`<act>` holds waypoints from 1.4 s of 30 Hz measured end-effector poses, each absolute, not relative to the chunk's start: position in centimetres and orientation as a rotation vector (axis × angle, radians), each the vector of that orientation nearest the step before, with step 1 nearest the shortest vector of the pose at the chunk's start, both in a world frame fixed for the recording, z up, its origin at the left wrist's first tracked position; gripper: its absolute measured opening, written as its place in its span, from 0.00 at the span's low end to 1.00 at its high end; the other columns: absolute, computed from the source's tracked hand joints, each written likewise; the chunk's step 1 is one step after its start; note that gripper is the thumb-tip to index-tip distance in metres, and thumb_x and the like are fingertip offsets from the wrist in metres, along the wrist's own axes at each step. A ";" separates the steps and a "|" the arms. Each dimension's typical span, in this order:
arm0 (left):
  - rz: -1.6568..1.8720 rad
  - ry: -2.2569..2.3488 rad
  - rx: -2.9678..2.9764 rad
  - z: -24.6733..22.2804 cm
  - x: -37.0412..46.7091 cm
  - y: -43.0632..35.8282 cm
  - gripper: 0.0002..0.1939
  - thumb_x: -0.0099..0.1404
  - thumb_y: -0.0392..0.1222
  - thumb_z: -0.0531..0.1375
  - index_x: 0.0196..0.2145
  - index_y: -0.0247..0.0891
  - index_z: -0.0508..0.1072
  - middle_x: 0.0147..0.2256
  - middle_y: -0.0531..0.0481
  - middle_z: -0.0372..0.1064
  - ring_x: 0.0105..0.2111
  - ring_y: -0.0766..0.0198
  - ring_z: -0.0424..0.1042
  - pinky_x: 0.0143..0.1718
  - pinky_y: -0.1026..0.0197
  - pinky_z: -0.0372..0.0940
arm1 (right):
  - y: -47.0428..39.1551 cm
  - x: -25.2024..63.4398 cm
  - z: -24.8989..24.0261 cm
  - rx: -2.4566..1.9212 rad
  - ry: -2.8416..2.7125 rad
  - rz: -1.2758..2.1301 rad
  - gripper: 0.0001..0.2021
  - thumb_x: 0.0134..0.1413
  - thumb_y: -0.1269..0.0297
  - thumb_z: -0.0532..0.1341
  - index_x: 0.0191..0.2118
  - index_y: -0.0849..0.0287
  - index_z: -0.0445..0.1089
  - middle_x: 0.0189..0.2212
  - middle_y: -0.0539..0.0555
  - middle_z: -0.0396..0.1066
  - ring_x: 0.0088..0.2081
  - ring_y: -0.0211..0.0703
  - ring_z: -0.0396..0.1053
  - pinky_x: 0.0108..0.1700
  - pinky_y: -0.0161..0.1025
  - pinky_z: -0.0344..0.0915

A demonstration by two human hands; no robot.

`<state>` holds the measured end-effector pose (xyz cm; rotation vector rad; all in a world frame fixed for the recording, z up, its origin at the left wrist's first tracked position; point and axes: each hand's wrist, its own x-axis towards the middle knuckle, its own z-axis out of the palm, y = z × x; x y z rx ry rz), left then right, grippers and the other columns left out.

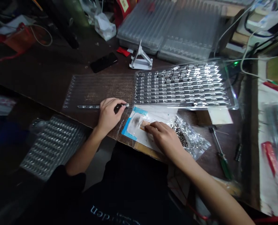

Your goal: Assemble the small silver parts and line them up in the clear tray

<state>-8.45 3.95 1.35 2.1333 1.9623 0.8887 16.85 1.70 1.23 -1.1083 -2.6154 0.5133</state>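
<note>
My left hand (108,115) pinches a small silver metal connector (125,105) between thumb and forefinger. It is over the front edge of a clear ribbed tray (94,86), where a short row of similar connectors (88,107) lies. My right hand (163,134) is closed, fingertips down at a small orange-brown piece (144,125) on a white sheet (150,140) edged with blue tape (128,133). What its fingertips hold is hidden. Beside it, a clear plastic bag (198,143) lies open with many tiny dark metal parts (180,135).
Rows of metal connectors fill a second clear tray (176,89) to the right. Behind stand stacked clear trays (148,22), a white stand (141,59) and a black phone (104,62). A green-handled screwdriver (223,161) lies at right. More filled trays (52,147) are stacked low at left.
</note>
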 end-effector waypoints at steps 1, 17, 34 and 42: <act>0.851 1.940 2.157 1.3 -8.5 4.1 0.05 0.67 0.39 0.60 0.37 0.43 0.76 0.41 0.51 0.78 0.47 0.56 0.72 0.54 0.51 0.60 | 1.8 17.0 1.6 -1.097 -2.606 0.528 0.16 0.66 0.74 0.53 0.54 0.59 0.72 0.42 0.59 0.74 0.41 0.49 0.71 0.43 0.44 0.69; 0.951 1.995 2.053 -0.4 -8.9 3.7 0.05 0.64 0.37 0.60 0.37 0.45 0.74 0.48 0.47 0.73 0.57 0.48 0.64 0.60 0.42 0.55 | -4.9 27.5 4.0 -1.698 -2.155 0.727 0.09 0.66 0.60 0.56 0.39 0.52 0.73 0.38 0.56 0.72 0.39 0.49 0.73 0.42 0.46 0.72; 0.904 2.012 2.026 -0.3 -8.8 3.5 0.04 0.65 0.39 0.60 0.38 0.45 0.74 0.49 0.49 0.72 0.57 0.49 0.64 0.61 0.44 0.54 | -4.1 27.6 6.9 -1.733 -2.041 0.464 0.04 0.63 0.63 0.60 0.37 0.54 0.72 0.33 0.52 0.72 0.34 0.44 0.72 0.37 0.40 0.68; 0.937 1.990 2.024 -0.4 -8.9 3.5 0.05 0.65 0.39 0.60 0.38 0.47 0.73 0.48 0.49 0.72 0.56 0.47 0.64 0.60 0.40 0.54 | -4.8 28.3 6.7 -1.704 -2.161 0.647 0.08 0.65 0.62 0.57 0.38 0.54 0.73 0.34 0.54 0.72 0.34 0.46 0.72 0.37 0.44 0.71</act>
